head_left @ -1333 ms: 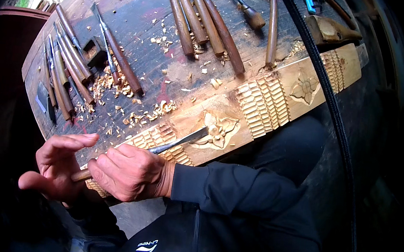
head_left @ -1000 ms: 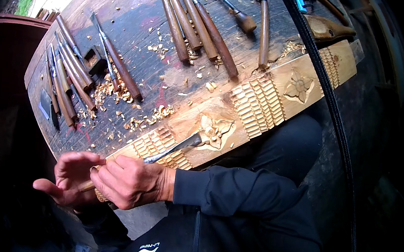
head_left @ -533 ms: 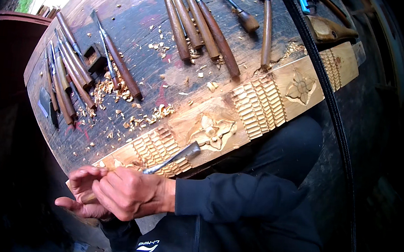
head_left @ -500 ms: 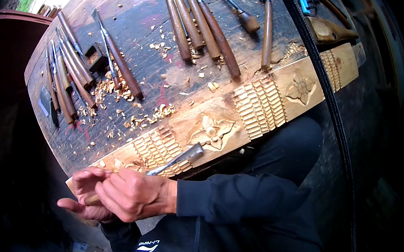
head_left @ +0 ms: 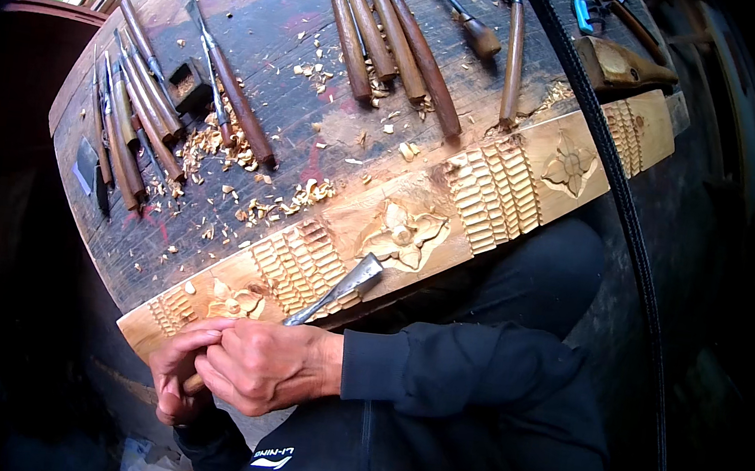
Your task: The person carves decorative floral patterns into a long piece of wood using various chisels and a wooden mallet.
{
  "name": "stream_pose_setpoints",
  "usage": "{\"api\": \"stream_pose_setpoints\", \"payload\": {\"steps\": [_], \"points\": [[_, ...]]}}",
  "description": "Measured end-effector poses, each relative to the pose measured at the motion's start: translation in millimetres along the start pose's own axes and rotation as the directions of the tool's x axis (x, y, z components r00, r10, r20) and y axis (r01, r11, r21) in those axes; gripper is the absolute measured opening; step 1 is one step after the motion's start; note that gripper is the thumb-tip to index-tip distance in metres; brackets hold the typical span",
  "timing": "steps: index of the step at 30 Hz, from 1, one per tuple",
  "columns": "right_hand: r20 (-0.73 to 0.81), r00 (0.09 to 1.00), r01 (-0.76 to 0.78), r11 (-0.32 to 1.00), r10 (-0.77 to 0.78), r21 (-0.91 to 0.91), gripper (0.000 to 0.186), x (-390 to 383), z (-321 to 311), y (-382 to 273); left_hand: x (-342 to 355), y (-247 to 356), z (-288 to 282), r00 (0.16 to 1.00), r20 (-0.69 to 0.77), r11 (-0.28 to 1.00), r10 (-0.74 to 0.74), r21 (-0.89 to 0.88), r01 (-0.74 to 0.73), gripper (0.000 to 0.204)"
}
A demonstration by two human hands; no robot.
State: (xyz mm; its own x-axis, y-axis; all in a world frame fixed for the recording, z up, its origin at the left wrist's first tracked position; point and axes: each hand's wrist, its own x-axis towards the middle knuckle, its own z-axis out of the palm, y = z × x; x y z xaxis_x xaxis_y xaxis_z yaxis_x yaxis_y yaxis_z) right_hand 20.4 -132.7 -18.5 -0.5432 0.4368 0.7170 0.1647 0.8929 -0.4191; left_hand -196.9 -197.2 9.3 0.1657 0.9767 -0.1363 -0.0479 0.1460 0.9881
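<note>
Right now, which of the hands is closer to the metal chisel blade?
The right hand. It grips the wooden handle, below and left of the chisel blade; the left hand is farther back, around the handle's end.

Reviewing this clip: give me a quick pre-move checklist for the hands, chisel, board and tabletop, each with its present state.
1. Right hand closed around the chisel: ok.
2. Left hand by the rear end of the handle: ok; how firmly it touches, cannot tell.
3. Both hands behind the cutting edge: ok.
4. Edge touching the carved board: cannot tell.
5. Tabletop free of shavings: not ok, they lie scattered beside the board.
</note>
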Motion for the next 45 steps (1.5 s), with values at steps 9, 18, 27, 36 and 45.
{"api": "stream_pose_setpoints", "payload": {"steps": [9,18,27,36,45], "points": [[-0.026,1.000,-0.017,0.999,0.016,-0.044,0.018,1,15,4,4,-3,-13,0.997,0.039,0.998,-0.059,-0.035,0.061,0.094],[-0.041,0.996,-0.079,0.996,0.078,-0.036,0.018,3,22,3,20,0,-17,0.999,0.037,0.994,0.021,0.102,-0.025,0.092],[-0.040,0.991,-0.129,0.986,0.126,-0.107,0.020,0,34,7,29,-17,-20,0.990,-0.057,0.969,0.129,0.218,-0.114,0.094],[-0.023,0.990,-0.143,0.985,0.141,-0.094,0.019,-4,30,11,28,-27,-8,0.967,-0.174,0.891,0.188,0.444,-0.094,0.091],[-0.052,0.989,-0.146,0.979,0.140,-0.145,0.018,-4,18,19,40,-14,5,0.978,-0.189,0.942,0.086,0.335,-0.018,0.105]]}}
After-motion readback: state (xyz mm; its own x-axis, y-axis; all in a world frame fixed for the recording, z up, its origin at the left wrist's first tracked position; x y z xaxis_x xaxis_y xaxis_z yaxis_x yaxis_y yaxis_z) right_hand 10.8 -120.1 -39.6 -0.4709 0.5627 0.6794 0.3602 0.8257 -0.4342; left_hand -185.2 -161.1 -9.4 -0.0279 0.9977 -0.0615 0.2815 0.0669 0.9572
